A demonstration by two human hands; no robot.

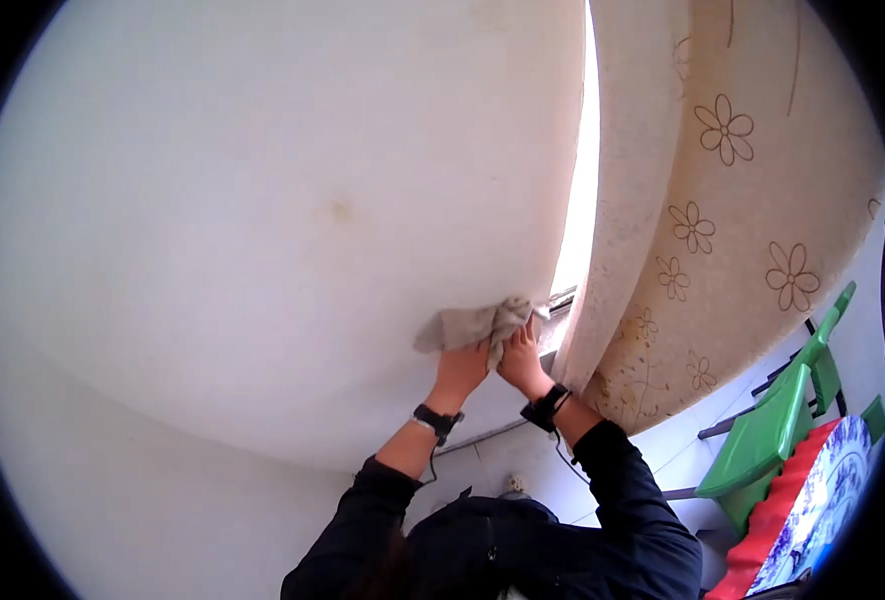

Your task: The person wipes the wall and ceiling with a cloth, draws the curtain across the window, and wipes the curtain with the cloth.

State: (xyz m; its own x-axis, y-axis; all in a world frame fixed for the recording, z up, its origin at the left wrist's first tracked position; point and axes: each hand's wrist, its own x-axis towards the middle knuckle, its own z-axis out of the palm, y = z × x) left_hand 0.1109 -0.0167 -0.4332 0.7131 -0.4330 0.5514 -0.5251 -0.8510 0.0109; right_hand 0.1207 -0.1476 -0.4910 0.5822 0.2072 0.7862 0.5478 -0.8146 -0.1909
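A crumpled grey-beige cloth (478, 325) is held up against the white wall, close to the wall's right edge beside a bright gap. My left hand (463, 367) grips the cloth from below, its fingers partly covered by the fabric. Right beside it, my right hand (521, 358) has its fingers closed on the cloth's right end. Both wrists wear dark bands with thin cables. The two hands nearly touch.
The white wall (263, 200) bears a faint brownish stain. To the right hangs a beige curtain (733, 200) with flower outlines. Lower right are green chairs (763, 430) and a table with a red-edged, patterned cover (813, 500). Pale floor tiles show below.
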